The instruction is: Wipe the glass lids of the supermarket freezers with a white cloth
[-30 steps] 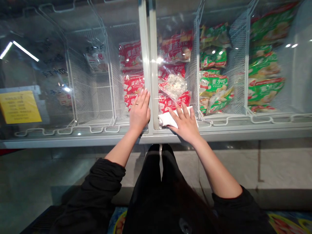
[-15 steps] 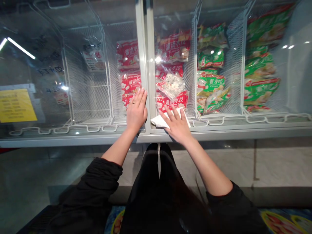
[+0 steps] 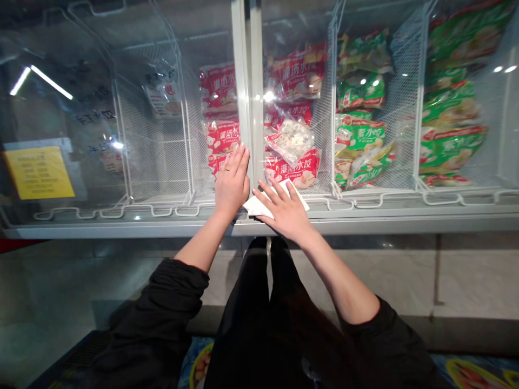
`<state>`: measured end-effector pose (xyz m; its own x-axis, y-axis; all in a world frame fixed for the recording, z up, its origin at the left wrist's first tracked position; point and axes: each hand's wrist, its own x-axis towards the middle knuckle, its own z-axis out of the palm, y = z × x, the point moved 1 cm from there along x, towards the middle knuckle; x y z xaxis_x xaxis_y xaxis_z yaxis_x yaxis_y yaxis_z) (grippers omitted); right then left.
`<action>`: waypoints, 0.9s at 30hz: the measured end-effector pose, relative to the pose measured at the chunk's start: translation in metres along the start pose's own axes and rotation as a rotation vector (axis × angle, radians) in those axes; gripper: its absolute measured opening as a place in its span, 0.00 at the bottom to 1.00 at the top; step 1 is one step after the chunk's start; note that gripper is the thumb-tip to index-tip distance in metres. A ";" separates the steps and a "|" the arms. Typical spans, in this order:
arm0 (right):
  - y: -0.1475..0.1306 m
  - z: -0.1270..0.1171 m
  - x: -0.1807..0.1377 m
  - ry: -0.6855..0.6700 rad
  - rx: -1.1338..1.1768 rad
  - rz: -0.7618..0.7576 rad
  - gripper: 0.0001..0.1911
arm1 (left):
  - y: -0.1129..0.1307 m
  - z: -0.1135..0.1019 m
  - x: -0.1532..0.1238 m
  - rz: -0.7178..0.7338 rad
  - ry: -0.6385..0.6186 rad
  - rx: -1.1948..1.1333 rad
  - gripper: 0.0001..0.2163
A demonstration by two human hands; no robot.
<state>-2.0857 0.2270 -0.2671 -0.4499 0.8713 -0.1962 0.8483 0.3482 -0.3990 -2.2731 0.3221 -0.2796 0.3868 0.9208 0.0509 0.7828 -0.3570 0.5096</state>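
My left hand [image 3: 232,181] lies flat with its fingers stretched out on the glass lid of a chest freezer, beside the upright grey middle frame [image 3: 256,97]. A ring is on one of its fingers. Right of that frame, near the front edge, my right hand [image 3: 285,208] is spread over a folded white cloth or paper wipe [image 3: 299,199], pressing it down. Part of the wipe is hidden under the fingers. Beneath the glass lie red dumpling bags [image 3: 298,168] and a clear bag of pale pieces [image 3: 295,138].
White wire baskets [image 3: 187,135] divide the freezer inside. Green dumpling bags [image 3: 453,146] fill the right side. A yellow notice [image 3: 39,173] is on the left glass. The freezer's grey front rim [image 3: 365,226] runs across, above my black-clad legs [image 3: 259,313].
My right hand has slid the wipe left along the front edge, closer to the middle frame and my left hand. The left hand stays in place. The whole view has shifted slightly.
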 end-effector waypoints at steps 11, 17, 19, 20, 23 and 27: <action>0.103 -0.021 -0.044 0.106 -0.153 0.521 0.36 | 0.003 -0.003 0.001 -0.031 -0.039 -0.029 0.36; 0.042 -0.010 -0.011 0.068 -0.068 0.267 0.36 | 0.005 -0.005 0.001 -0.035 -0.044 -0.022 0.36; 0.033 -0.009 -0.024 0.006 -0.049 0.190 0.35 | 0.004 -0.004 0.000 -0.020 -0.024 -0.025 0.35; 0.035 -0.010 -0.033 -0.013 -0.047 0.184 0.34 | 0.004 -0.004 0.000 -0.015 -0.018 -0.024 0.35; 0.061 -0.017 -0.058 -0.005 -0.063 0.252 0.34 | 0.003 -0.004 0.000 -0.018 -0.025 -0.018 0.35; 0.101 -0.026 -0.038 0.131 -0.099 0.405 0.35 | 0.004 -0.004 0.000 -0.016 -0.033 0.006 0.35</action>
<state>-1.9757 0.2383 -0.2766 -0.0417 0.9785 -0.2018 0.9745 -0.0048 -0.2244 -2.2718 0.3218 -0.2743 0.3895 0.9209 0.0145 0.7920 -0.3429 0.5051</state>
